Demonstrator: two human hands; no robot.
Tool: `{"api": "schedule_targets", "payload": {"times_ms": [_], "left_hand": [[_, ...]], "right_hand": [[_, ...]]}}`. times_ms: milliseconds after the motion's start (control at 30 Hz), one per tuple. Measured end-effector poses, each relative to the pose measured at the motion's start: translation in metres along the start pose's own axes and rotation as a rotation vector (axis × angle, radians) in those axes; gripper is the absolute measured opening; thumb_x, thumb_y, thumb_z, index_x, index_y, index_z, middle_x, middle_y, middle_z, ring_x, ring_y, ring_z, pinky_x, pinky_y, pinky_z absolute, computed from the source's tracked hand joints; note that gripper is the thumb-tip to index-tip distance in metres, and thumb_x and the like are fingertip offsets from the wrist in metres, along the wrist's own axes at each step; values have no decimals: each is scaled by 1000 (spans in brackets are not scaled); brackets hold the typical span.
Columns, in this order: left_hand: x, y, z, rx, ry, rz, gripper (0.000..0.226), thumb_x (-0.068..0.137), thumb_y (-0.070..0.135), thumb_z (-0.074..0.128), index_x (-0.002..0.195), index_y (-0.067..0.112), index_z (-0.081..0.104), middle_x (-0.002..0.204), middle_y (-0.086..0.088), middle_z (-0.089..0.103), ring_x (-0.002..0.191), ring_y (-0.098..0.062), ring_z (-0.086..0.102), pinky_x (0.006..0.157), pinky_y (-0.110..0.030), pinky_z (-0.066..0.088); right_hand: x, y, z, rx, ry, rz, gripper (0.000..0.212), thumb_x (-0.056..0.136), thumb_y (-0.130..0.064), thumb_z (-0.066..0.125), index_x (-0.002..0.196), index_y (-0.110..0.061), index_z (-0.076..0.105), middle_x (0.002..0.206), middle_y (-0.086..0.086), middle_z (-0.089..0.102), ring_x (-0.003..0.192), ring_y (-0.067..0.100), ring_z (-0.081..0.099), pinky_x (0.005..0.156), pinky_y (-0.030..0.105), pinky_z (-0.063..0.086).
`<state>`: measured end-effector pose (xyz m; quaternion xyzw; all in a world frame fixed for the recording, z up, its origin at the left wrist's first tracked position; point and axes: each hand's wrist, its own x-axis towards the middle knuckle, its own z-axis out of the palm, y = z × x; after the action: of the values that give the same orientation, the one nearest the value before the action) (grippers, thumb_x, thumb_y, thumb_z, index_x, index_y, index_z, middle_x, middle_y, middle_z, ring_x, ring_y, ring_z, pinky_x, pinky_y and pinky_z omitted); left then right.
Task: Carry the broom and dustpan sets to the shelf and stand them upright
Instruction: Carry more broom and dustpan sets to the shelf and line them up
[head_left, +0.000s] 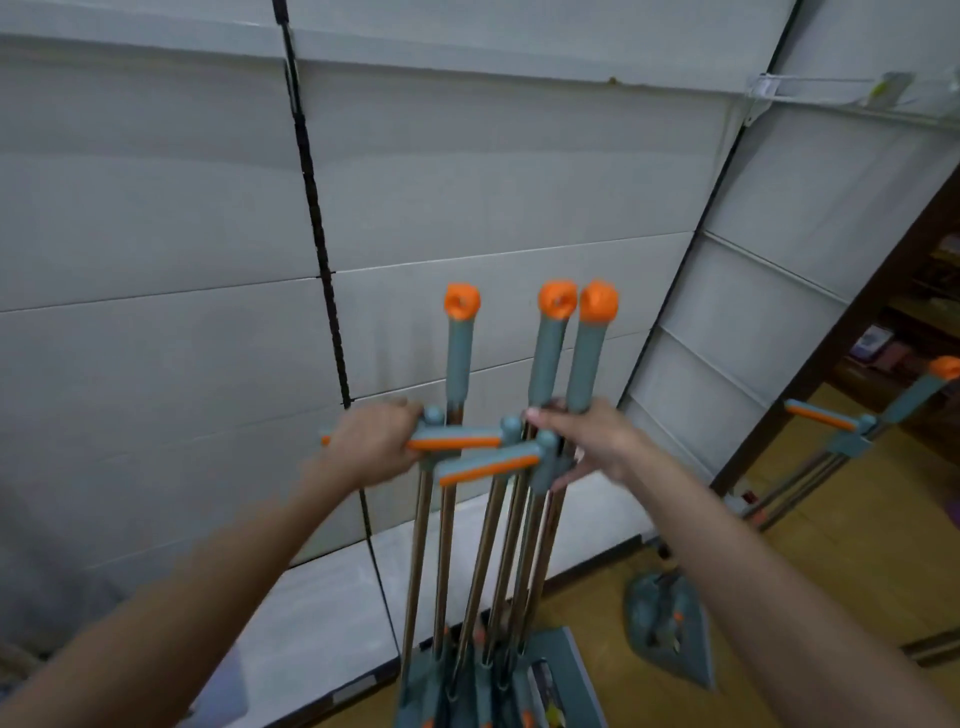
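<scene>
Three broom and dustpan sets stand upright in front of me, with grey grips and orange caps on metal poles (493, 545). My left hand (371, 447) is closed around the grey-and-orange side handle of the left set (460, 358). My right hand (592, 441) grips the poles of the two right sets (566, 353) just below their grips. Their grey dustpans (550, 670) rest on the floor by the white shelf base (322, 608). The white shelf back panel (467, 182) rises behind them.
Another broom and dustpan set (852, 431) leans at the right against the shelf end, its grey dustpan (670, 623) on the wooden floor. A dark wooden shelf unit (904, 332) with goods stands at far right. A wire hook (810, 88) sticks out at upper right.
</scene>
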<state>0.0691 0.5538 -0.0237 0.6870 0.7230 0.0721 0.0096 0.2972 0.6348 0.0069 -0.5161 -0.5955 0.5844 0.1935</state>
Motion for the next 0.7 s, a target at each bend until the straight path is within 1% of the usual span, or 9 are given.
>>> {"api": "schedule_targets", "payload": {"times_ms": [67,133,200,267,333,433,533,633,700], "left_hand": [[13,-15,-38,55,99,2,31,87,37,50,104,12,52,109,-12,62,102,-33,60,77,-37,46],[21,-34,-68,104,161,-7,24,87,31,50,101,12,52,107,-12,62,100,-33,60,73,-36,43],[23,-53,-87,132,203,-23,22,86,30,50,97,11,52,105,-12,63,99,-34,59,70,-36,40],[24,-71,-96,140,231,-35,21,85,29,50,95,11,53,103,-12,63,97,-34,59,68,-35,37],[24,-86,-96,141,250,-44,20,85,29,51,94,12,54,100,-11,63,93,-33,60,65,-33,34],[26,-101,-83,133,277,-49,21,84,32,52,92,13,55,93,-8,63,83,-29,59,60,-32,32],[29,-111,-65,108,254,-84,22,83,35,57,91,15,57,88,-5,63,74,-25,57,57,-31,37],[32,-120,-51,80,235,-152,21,82,30,57,95,14,57,92,-5,61,78,-26,58,59,-32,41],[33,-128,-43,57,242,-206,20,82,27,57,96,14,57,94,-6,60,82,-28,59,60,-33,41]], "right_hand": [[9,-48,5,-1,15,-10,38,83,-27,69,115,-7,63,119,9,59,113,36,54,67,62,56],[17,-88,16,-20,15,-31,39,83,-28,68,115,-7,62,130,11,54,120,37,49,67,64,54],[22,-116,29,-49,-1,-59,36,83,-28,68,112,-9,62,130,12,55,122,37,49,69,67,53],[29,-131,41,-68,-16,-80,37,82,-28,69,112,-8,63,128,13,57,120,38,51,68,69,53],[35,-135,51,-73,-20,-97,39,82,-28,69,115,-8,62,128,14,57,120,39,51,66,68,53],[47,-129,66,-95,-27,-114,39,84,-26,67,118,-7,61,127,14,57,120,38,51,69,64,55],[62,-119,78,-116,-11,-124,40,85,-26,67,119,-7,60,125,15,60,118,36,54,74,61,56],[80,-110,90,-112,-20,-148,40,85,-26,67,120,-6,60,121,13,62,114,33,57,77,58,57],[93,-106,99,-106,-46,-168,40,85,-26,66,120,-6,60,117,14,63,110,33,59,77,56,57]]}}
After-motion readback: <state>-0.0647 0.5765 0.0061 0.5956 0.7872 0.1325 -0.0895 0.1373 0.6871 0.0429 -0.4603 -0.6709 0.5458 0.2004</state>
